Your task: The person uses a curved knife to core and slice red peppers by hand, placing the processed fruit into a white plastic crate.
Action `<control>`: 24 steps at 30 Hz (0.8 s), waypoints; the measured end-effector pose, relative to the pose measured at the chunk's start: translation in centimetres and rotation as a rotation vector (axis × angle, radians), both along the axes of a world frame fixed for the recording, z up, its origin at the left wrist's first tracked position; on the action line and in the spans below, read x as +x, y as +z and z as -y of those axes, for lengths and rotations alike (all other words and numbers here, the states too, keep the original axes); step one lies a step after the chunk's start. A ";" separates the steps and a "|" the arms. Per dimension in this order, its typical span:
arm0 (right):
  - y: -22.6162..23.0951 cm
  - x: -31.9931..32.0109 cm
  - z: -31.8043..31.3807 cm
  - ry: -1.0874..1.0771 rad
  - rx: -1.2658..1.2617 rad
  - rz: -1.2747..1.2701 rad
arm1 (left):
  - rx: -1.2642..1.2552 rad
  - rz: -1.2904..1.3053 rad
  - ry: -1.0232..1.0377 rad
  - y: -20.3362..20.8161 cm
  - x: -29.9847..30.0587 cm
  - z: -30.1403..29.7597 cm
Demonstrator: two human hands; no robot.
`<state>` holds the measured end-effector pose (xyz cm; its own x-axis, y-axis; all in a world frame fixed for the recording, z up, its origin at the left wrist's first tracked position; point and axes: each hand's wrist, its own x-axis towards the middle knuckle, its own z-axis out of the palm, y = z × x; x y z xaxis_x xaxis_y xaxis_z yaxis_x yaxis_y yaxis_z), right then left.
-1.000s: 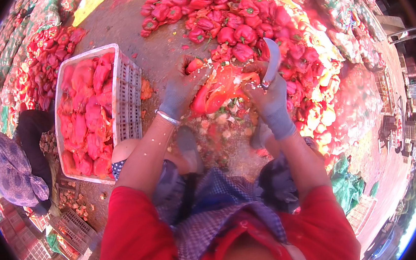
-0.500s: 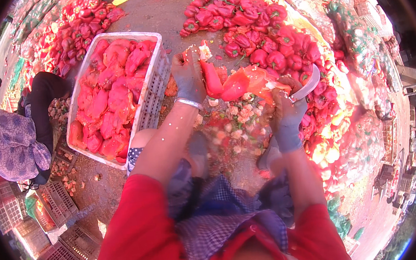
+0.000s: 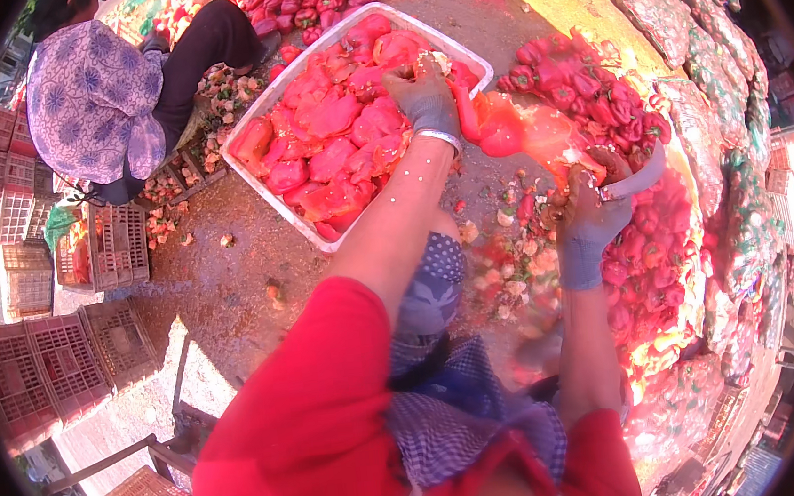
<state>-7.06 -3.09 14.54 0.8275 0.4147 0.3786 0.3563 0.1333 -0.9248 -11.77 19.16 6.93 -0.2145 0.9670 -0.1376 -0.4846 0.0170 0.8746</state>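
My left hand (image 3: 425,104), in a grey glove, is closed at the right end of the white crate (image 3: 347,18), with a pale bit at its fingertips. Its fingers grip one end of a cut red pepper (image 3: 500,131), whose opened, seed-flecked flesh stretches across to my other hand. My right hand (image 3: 591,223), also gloved, is closed around a knife with a curved blade (image 3: 638,178); its handle is mostly hidden. The pepper's far end meets the right hand's fingers. Opened red pepper pieces (image 3: 328,112) fill the crate.
Whole red peppers (image 3: 581,85) lie heaped at the right, before stacked net sacks (image 3: 665,21). Pepper cores and scraps (image 3: 521,261) litter the ground between my arms. At the left, a person in a patterned purple covering (image 3: 96,99) sits near plastic crates (image 3: 43,359).
My view has turned left, so the crate appears farther right. My left hand has come over the crate's right end, still holding the pepper. The knife stays in my right hand.
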 end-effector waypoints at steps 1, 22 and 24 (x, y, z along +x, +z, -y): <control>-0.3 -0.6 -1.0 -0.016 -0.025 0.211 | 0.117 -0.221 0.069 0.1 -1.9 -0.5; 2.8 -9.3 -14.3 0.363 -0.235 0.341 | 0.029 0.565 -0.501 -2.0 -31.7 -6.4; 4.1 -9.5 -14.9 0.383 -0.414 0.375 | 0.032 0.464 -0.569 0.0 -29.2 -4.6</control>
